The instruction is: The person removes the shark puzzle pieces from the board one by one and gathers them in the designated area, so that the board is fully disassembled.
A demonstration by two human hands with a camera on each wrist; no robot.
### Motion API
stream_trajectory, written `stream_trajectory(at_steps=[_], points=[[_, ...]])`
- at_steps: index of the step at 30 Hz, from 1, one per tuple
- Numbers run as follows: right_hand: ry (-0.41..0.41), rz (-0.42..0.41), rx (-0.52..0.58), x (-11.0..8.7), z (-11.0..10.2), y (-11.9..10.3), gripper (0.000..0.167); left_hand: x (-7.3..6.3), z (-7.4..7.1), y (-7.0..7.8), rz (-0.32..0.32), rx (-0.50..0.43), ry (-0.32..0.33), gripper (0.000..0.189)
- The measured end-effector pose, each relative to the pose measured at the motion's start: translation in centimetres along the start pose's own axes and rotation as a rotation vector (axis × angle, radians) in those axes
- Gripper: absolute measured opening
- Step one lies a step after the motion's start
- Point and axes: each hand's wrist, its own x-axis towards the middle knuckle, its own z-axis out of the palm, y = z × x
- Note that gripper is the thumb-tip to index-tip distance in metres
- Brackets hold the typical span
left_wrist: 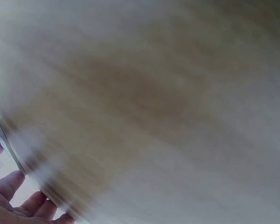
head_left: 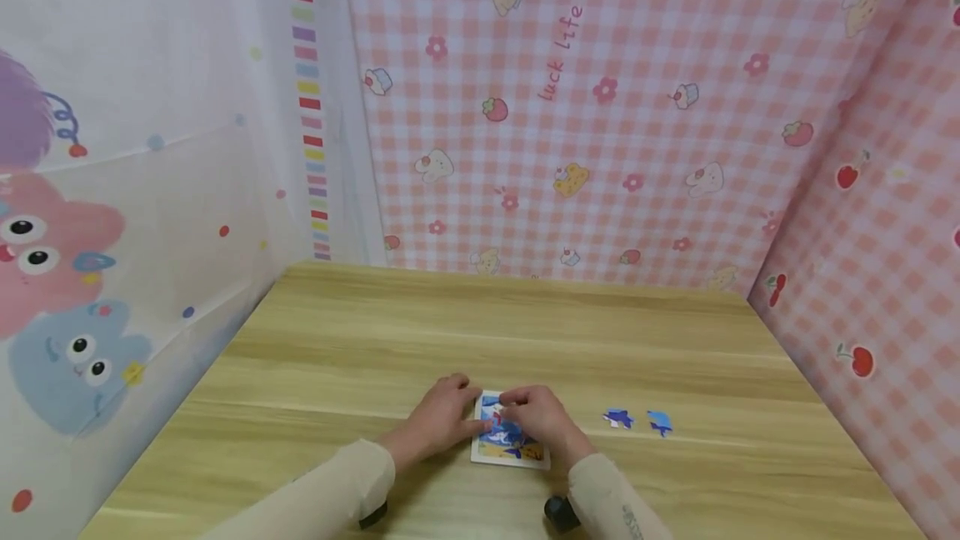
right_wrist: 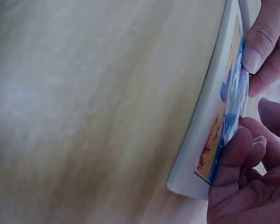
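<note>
A small jigsaw puzzle point(head_left: 510, 463) with a white frame and a blue sea picture lies flat on the wooden table. My left hand point(head_left: 433, 417) rests at its left side, thumb reaching onto the picture. From the right, my right hand point(head_left: 542, 419) touches the upper part of the picture with bent fingers. In the right wrist view the right thumb point(right_wrist: 273, 116) stands apart from the fingers, and the puzzle's frame point(right_wrist: 189, 179) shows beside them. Whether a piece is between those fingers is hidden. The left wrist view catches only the left fingertips point(left_wrist: 32, 203).
Two loose puzzle pieces lie right of the puzzle: a dark blue one point(head_left: 618, 417) and a lighter blue one point(head_left: 660, 422). Around the wooden table point(head_left: 360, 332) hang a pink checked curtain point(head_left: 555, 132) and a white patterned sheet point(head_left: 187, 215).
</note>
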Motion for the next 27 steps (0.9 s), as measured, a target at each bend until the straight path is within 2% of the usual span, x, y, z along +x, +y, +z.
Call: stream_trajectory(at_steps=[7, 14, 22, 27], points=[[-0.001, 0.004, 0.055, -0.10, -0.09, 0.14, 0.029, -0.16, -0.34, 0.15, 0.021, -0.013, 0.004, 0.058], [-0.008, -0.024, 0.096, -0.06, -0.03, 0.20, 0.032, -0.07, -0.37, 0.13, 0.004, -0.002, -0.013, 0.059], [0.078, -0.021, 0.064, 0.02, 0.55, -0.15, 0.027, -0.02, -0.47, 0.20, 0.021, 0.003, -0.005, 0.058], [0.085, -0.025, 0.042, -0.01, 0.72, -0.19, 0.030, 0.02, -0.48, 0.19, 0.007, -0.005, -0.015, 0.059]])
